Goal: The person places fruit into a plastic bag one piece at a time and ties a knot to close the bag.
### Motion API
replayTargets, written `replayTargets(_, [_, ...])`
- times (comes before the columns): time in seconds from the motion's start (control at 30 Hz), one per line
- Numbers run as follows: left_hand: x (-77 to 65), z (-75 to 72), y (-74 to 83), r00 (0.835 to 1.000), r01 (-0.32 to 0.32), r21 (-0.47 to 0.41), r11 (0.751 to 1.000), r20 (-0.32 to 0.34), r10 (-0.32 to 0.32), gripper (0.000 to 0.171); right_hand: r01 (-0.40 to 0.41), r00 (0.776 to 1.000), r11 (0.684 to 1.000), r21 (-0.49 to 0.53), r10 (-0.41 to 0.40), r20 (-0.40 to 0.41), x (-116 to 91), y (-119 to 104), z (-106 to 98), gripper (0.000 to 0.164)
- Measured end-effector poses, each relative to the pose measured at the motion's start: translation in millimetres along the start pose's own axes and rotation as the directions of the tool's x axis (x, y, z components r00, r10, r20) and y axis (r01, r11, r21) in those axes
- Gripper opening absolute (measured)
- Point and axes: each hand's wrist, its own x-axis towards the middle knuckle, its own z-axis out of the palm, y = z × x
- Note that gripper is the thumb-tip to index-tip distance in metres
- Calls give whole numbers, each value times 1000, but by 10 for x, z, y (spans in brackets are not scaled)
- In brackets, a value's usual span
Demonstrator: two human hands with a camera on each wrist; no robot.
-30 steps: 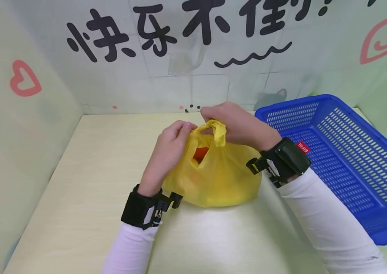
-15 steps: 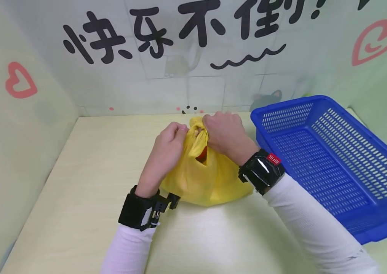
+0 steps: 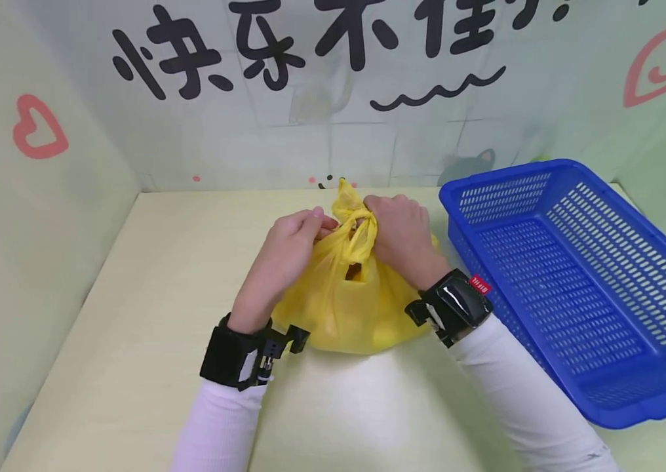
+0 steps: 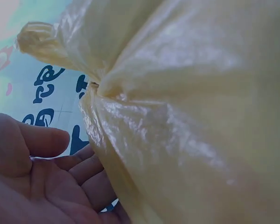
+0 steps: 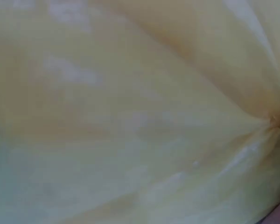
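A yellow plastic bag (image 3: 339, 308) sits on the table, bulging, with its top gathered into a knotted twist. Through a small gap below the knot something dark orange-brown shows; its kind is hidden. My right hand (image 3: 405, 236) grips the bag's top on the right side of the knot, the fingertips out of sight. On the other side, my left hand (image 3: 292, 246) has its thumb lifted clear, and its loosely bent fingers touch the bag's edge, as the left wrist view shows with the same hand (image 4: 51, 172). The bag (image 5: 130, 116) fills most of the right wrist view.
A blue plastic basket (image 3: 480, 275) with slotted walls stands on the right, close beside my right forearm. Behind the pale wooden table (image 3: 150, 314) rises a printed wall (image 3: 274, 151), with side walls left and right.
My right hand has come down from above the bag to the knot's right side. A tip of the bag now sticks up above the knot. My left hand's thumb has lifted away from the bag.
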Motion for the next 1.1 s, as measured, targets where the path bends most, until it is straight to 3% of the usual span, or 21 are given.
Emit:
replayTargets(0.2, [19, 6, -54, 998, -4, -83, 997, 59, 9, 49, 25, 999, 998, 57, -27, 26, -26, -6, -16, 21])
replayTargets(0.37, [45, 78, -95, 998, -21, -44, 999, 65, 24, 53, 76, 997, 992, 96, -73, -39, -64, -28, -18, 20])
replayTargets(0.5, [57, 142, -102, 998, -50, 2, 999, 42, 50, 52, 155, 982, 981, 120, -140, -126, -106, -29, -2, 17])
replayTargets(0.63, [54, 172, -91, 995, -94, -7, 996, -20, 94, 44, 228, 962, 960, 161, -196, -192, -148, 3, -15, 14])
replayTargets(0.77, [47, 191, -78, 991, -127, -40, 991, -49, 125, 39, 255, 956, 931, 262, -201, -214, -170, 44, -91, 30])
replayTargets(0.9, [37, 204, -69, 987, -150, -79, 985, -60, 146, 41, 302, 950, 857, 418, -234, -207, -205, 78, -193, 40])
replayTargets(1.03, [34, 200, -51, 985, -159, -111, 981, -85, 150, 43, 398, 917, 721, 568, -329, -226, -222, 96, -266, 22])
replayTargets(1.1, [34, 199, -37, 985, -163, -129, 978, -79, 154, 38, 420, 906, 680, 602, -352, -235, -223, 108, -293, 12])
